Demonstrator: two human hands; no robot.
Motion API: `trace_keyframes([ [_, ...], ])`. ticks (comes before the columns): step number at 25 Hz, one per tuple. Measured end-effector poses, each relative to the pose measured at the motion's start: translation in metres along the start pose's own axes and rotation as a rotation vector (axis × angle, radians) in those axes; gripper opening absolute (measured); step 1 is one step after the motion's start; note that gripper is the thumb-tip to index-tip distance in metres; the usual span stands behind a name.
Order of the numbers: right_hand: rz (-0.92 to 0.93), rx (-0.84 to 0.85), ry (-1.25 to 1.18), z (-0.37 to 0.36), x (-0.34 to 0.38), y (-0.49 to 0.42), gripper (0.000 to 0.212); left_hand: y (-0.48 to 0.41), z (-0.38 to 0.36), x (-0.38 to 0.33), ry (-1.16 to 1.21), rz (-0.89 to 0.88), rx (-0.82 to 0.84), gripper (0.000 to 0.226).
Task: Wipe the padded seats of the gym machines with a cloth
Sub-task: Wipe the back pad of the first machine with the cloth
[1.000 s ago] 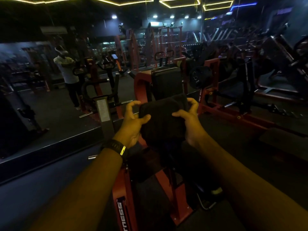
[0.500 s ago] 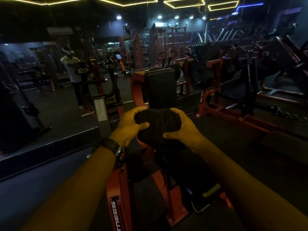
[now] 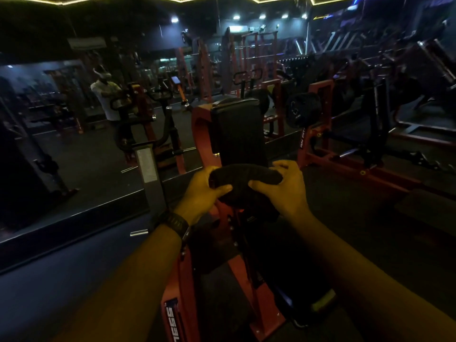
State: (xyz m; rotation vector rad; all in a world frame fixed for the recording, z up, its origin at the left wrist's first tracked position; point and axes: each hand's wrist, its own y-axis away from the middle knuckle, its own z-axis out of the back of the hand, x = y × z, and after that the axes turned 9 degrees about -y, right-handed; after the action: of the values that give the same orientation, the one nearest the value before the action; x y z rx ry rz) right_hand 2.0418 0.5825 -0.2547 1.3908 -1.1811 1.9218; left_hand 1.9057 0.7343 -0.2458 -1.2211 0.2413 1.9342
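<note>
A dark cloth [image 3: 244, 180], bunched into a thick fold, is gripped from both sides by my left hand [image 3: 202, 191] and my right hand [image 3: 287, 187]. I hold it in the air just in front of the lower end of an upright black padded backrest [image 3: 238, 132] on a red-framed gym machine [image 3: 201, 134]. The cloth hides the bottom of the pad. Part of the cloth hangs down below my hands. My left wrist wears a dark watch.
The red frame [image 3: 177, 304] of the same machine runs under my arms, with a grey post [image 3: 150, 178] at its left. A wall mirror [image 3: 61, 156] on the left reflects a person in white. More red machines and weight plates [image 3: 302, 109] stand at the right.
Both hands have squeezed the cloth into a tighter, narrower bundle and brought it lower, below the backrest pad. The camera has moved closer to the machine.
</note>
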Motion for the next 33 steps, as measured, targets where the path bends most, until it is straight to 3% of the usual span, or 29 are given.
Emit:
trace_keyframes([
  [2,-0.043,0.140,0.281,-0.002,-0.005,-0.015,0.068,-0.029,0.002,0.007,-0.041,-0.049,-0.047,0.032],
  [4,0.004,0.228,0.563,-0.006,-0.010,-0.033,0.086,-0.061,0.007,0.005,-0.104,-0.124,-0.038,0.033],
  [6,0.095,0.226,0.560,-0.016,-0.015,-0.049,0.083,-0.092,0.011,-0.001,-0.143,-0.239,-0.007,0.034],
  [8,0.154,0.191,0.391,-0.032,-0.023,-0.060,0.068,-0.121,0.012,-0.008,-0.133,-0.318,0.036,0.035],
  [11,0.199,0.031,0.176,-0.051,-0.034,-0.076,0.062,-0.156,0.019,-0.009,-0.213,-0.409,0.029,0.039],
  [14,0.316,-0.297,0.195,-0.055,-0.036,-0.113,0.069,-0.186,0.032,0.003,-0.414,-0.527,-0.150,0.046],
  [16,0.288,-0.452,0.223,-0.058,-0.026,-0.146,0.074,-0.204,0.041,0.011,-0.515,-0.532,-0.137,0.065],
  [19,0.196,-0.313,0.350,-0.087,-0.021,-0.171,0.084,-0.223,0.047,0.021,-0.663,-0.428,0.043,0.101],
  [22,0.337,-0.069,0.465,-0.132,-0.047,-0.161,0.077,-0.229,0.051,0.025,-0.736,-0.488,0.033,0.113],
  [25,0.485,-0.106,0.554,-0.142,-0.069,-0.166,0.070,-0.229,0.056,0.028,-0.813,-0.556,0.034,0.119],
  [27,0.562,-0.153,0.477,-0.133,-0.074,-0.187,0.065,-0.234,0.058,0.031,-0.861,-0.586,0.030,0.124],
  [31,0.313,-0.250,0.200,-0.142,-0.057,-0.201,0.066,-0.236,0.051,0.038,-0.863,-0.585,0.008,0.136],
  [33,0.520,-0.163,0.402,-0.149,-0.065,-0.194,0.066,-0.236,0.048,0.040,-0.859,-0.573,-0.010,0.137],
])
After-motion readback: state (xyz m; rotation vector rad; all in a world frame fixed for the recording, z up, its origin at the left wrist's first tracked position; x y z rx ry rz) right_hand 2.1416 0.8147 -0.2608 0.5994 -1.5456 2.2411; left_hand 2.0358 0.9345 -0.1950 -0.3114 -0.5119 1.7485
